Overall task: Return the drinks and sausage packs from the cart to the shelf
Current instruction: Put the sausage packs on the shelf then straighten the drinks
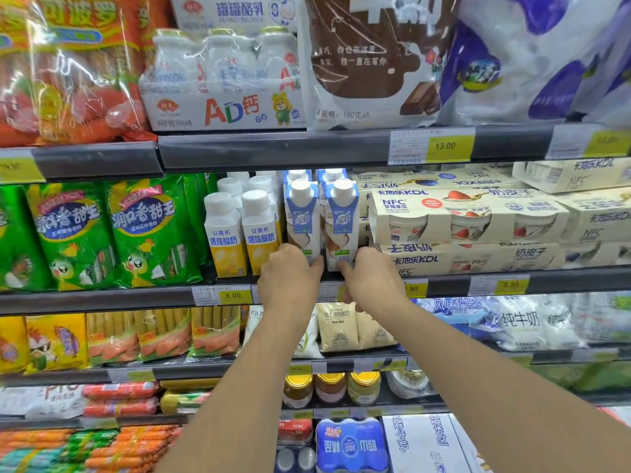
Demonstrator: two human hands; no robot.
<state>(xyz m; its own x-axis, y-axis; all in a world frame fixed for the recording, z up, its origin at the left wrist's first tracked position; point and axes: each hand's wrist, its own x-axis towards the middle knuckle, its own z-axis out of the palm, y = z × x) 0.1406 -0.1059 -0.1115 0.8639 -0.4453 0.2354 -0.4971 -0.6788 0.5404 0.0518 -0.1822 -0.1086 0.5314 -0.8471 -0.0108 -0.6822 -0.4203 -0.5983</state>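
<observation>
Two blue-and-white drink cartons with white caps stand side by side at the front of the middle shelf (444, 285). My left hand (290, 279) curls around the base of the left carton (302, 216). My right hand (372, 279) has its fingers on the base of the right carton (341, 220). Both cartons are upright with their bottoms on the shelf, and more of the same kind stand behind them. Green sausage packs (150, 230) hang further left on the same shelf. The cart is out of view.
Yellow-and-white yoghurt cartons (242, 233) stand right beside the left carton. Stacked cream yoghurt multipacks (467, 216) press against the right one. The upper shelf holds milk-drink packs (225, 80) and bags; the lower shelves carry sausages (119, 399), jars (331, 387) and milk bags.
</observation>
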